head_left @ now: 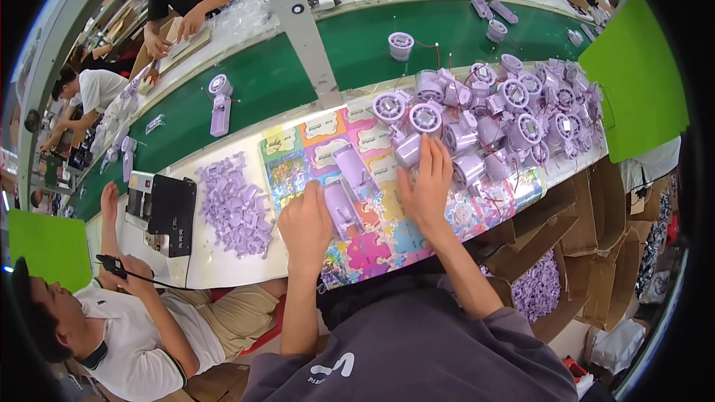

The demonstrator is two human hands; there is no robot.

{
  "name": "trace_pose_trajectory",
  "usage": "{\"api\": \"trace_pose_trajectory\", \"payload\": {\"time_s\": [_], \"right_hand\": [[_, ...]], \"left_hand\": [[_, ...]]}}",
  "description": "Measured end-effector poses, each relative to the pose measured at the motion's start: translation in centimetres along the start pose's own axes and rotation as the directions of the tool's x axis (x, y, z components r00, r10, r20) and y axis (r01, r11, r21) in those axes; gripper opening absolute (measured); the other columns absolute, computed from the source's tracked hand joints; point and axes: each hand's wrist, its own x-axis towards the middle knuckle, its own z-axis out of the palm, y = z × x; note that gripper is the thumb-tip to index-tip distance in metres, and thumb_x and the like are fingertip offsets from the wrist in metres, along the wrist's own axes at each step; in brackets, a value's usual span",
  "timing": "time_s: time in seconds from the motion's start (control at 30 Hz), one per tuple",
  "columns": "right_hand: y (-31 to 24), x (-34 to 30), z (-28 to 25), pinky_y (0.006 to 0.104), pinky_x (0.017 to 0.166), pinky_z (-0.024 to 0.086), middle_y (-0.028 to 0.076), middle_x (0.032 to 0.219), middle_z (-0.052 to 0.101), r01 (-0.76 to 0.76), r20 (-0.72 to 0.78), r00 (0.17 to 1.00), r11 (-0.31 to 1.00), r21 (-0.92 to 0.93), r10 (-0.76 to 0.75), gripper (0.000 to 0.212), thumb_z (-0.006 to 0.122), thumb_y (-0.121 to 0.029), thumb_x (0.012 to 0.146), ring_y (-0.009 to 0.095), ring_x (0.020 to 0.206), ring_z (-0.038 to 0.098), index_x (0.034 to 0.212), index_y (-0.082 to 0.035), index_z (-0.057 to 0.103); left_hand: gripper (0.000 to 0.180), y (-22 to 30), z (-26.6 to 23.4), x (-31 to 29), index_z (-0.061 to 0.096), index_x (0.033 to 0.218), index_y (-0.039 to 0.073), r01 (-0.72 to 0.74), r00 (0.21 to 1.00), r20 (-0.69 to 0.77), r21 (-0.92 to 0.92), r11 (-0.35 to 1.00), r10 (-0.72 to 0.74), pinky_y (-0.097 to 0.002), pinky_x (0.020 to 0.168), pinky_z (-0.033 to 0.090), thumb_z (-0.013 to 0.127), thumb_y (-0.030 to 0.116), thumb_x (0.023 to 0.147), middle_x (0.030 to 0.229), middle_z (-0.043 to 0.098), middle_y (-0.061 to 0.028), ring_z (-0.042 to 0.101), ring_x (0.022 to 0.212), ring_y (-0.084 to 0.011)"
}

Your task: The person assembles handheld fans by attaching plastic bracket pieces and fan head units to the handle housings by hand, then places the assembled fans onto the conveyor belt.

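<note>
Workbench (223, 272) beside green conveyor (261, 82), seemingly factory.

left hand (304, 225) on lilac housing (340, 208) (flat), fan parts (506, 115)

A long green conveyor belt (275, 78) curves across the upper frame, crossed by a grey metal post (298, 22). A white surface (223, 264) runs below it under bright light. Bright green panels (640, 74) stand at right and lower left; cardboard boxes (588, 231) stack at lower right.
</note>
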Motion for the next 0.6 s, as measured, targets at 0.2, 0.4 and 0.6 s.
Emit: {"api": "trace_pose_trajectory", "payload": {"time_s": [0.2, 0.4, 0.6], "right_hand": [[0.0, -1.6, -0.5, 0.0496, 0.109, 0.036, 0.023, 0.132, 0.052, 0.117, 0.002, 0.993, 0.989, 0.087, -0.118, 0.068, 0.071, 0.002, 0.076, 0.041, 0.130, 0.044, 0.140, 0.005, 0.046], [0.2, -3.8, -1.3, 0.0502, 0.105, 0.041, 0.027, 0.140, 0.037, 0.020, 0.063, 0.997, 0.954, 0.299, -0.041, 0.055, 0.074, 0.005, 0.070, 0.047, 0.129, 0.044, 0.119, -0.005, 0.053], [0.0, -4.1, -1.6, 0.0426, 0.091, 0.050, 0.025, 0.128, 0.052, 0.025, 0.145, 0.986, 0.939, 0.342, -0.079, 0.057, 0.090, -0.015, 0.068, 0.042, 0.109, 0.059, 0.109, -0.004, 0.052]], "left_hand": [[0.056, -1.4, -1.0, -1.4, 0.065, 0.124, 0.010, -0.484, 0.875, -0.031, -0.100, 0.870, 0.483, -0.0462, 0.100, 0.043, 0.060, -0.006, 0.071, 0.133, 0.053, -0.0191, 0.050, 0.123, -0.0376], [0.054, -2.2, -0.6, -1.3, 0.066, 0.123, 0.014, -0.562, 0.825, 0.043, -0.036, 0.826, 0.563, -0.0500, 0.109, 0.036, 0.067, 0.002, 0.070, 0.145, 0.046, -0.0168, 0.041, 0.135, -0.0389], [0.053, -2.3, 0.1, -1.2, 0.066, 0.115, 0.011, -0.571, 0.790, 0.171, -0.145, 0.808, 0.588, -0.0477, 0.108, 0.037, 0.078, 0.013, 0.064, 0.129, 0.056, -0.0109, 0.045, 0.130, -0.0356]]}}
